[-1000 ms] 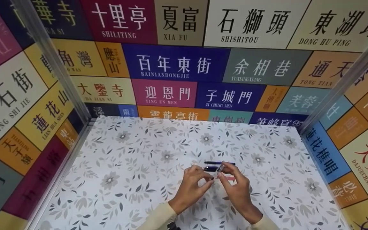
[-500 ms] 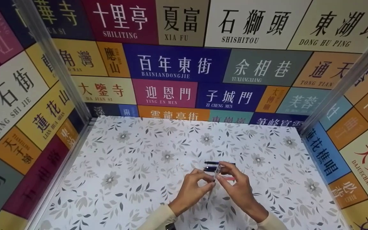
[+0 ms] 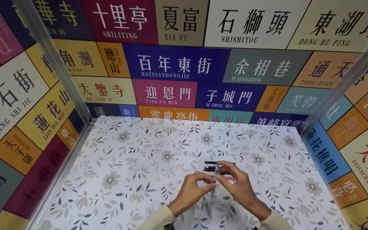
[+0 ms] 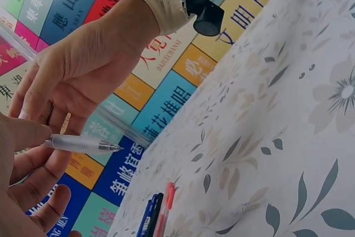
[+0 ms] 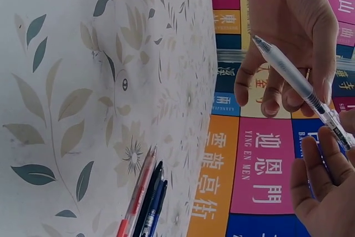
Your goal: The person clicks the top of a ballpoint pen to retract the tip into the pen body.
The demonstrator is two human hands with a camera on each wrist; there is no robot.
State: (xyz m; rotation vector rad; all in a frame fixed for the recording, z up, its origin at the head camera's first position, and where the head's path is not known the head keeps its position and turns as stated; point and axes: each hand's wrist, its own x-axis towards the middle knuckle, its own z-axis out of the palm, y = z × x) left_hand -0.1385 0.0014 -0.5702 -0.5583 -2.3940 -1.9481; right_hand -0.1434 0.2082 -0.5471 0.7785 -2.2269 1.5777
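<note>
Both hands hold a clear, whitish translucent pen (image 4: 83, 144) between them above the table. Its pointed tip is bare in the left and right wrist views. My left hand (image 3: 192, 190) pinches the barrel between thumb and fingertips. My right hand (image 3: 243, 188) pinches the end with the clip, which shows in the right wrist view beside that hand's fingers (image 5: 319, 178). In the head view the pen stands almost upright between the fingertips, partly covered by them. Just beyond the hands lie a red pen (image 5: 138, 190), a black pen (image 5: 148, 198) and a blue pen (image 5: 158, 206), side by side.
A white tabletop (image 3: 139, 191) with a grey leaf and flower print spreads under the hands. Panels with colourful street-name signs (image 3: 176, 62) wall it in at the back and both sides, with metal posts (image 3: 59, 64) at the corners. A dark device (image 4: 208, 18) sits at the right cuff.
The pen has turned from a slant to nearly upright. My left hand has shifted slightly down and right, closer to the right hand. The pens on the table have stayed put.
</note>
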